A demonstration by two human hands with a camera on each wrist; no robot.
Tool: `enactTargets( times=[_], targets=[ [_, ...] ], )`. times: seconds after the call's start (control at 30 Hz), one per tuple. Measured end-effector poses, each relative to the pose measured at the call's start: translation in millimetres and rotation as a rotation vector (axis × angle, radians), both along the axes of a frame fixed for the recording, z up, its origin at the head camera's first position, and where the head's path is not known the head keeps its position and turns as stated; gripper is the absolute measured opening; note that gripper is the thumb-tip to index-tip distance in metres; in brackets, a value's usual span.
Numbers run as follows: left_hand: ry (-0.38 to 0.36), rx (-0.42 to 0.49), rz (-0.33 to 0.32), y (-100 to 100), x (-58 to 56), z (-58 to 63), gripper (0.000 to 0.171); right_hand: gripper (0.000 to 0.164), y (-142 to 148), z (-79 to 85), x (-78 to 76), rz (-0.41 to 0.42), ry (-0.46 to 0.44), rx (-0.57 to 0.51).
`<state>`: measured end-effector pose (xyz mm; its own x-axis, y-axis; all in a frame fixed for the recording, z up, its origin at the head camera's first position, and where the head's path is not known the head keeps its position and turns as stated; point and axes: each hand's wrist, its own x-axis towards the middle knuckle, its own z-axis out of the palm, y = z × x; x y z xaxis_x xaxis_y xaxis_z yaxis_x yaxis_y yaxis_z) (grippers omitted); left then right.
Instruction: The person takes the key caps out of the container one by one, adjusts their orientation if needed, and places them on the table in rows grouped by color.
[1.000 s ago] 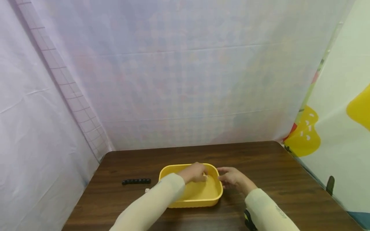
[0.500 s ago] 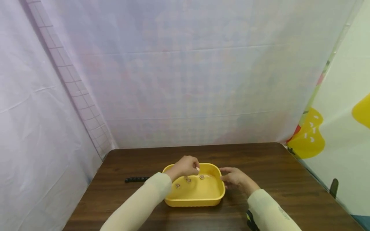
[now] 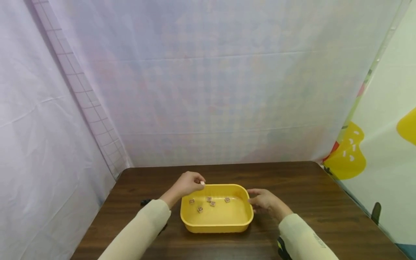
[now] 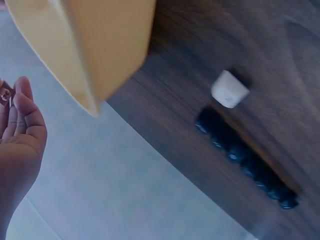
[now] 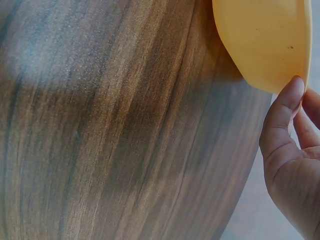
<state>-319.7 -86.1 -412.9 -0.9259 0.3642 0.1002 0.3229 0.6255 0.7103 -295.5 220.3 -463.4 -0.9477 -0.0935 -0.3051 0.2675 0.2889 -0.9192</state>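
My left hand [image 3: 188,183] is over the back left corner of a yellow tray [image 3: 224,228], pinching a small pale keycap [image 3: 202,183] between thumb and fingertips. In the left wrist view that keycap [image 4: 5,93] shows its brownish underside at the frame's edge. Several similar keycaps [image 3: 200,209] lie scattered on the tray floor. At the tray's right wall, my right hand [image 3: 264,203] holds the side. The right wrist view has its thumb [image 5: 284,107] against the wall near the rim, other fingers partly cut off by the frame.
Left of the tray, a row of joined black keycaps [image 4: 245,159] lies on the dark wooden table [image 3: 292,180], mostly hidden by the left arm in the head view. A white keycap [image 4: 229,90] stands close to that row. A pale curtain [image 3: 208,90] hangs behind the table.
My left hand has risen from inside the tray and moved left with the pinched keycap, uncovering the keycaps on the tray floor. The right hand stays at the tray's right side.
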Motion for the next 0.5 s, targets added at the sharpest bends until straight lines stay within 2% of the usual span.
enactTargets(
  times=[0.2,0.5],
  targets=[
    [-0.043,0.061,0.078,-25,5.0,-4.0,0.018,0.048,1,0.8,0.3,0.002,-0.002,0.001],
    [-0.035,0.079,0.181,-65,17.9,-17.0,0.017,0.048,0,3.3,1.5,0.005,-0.005,-0.008]
  ],
)
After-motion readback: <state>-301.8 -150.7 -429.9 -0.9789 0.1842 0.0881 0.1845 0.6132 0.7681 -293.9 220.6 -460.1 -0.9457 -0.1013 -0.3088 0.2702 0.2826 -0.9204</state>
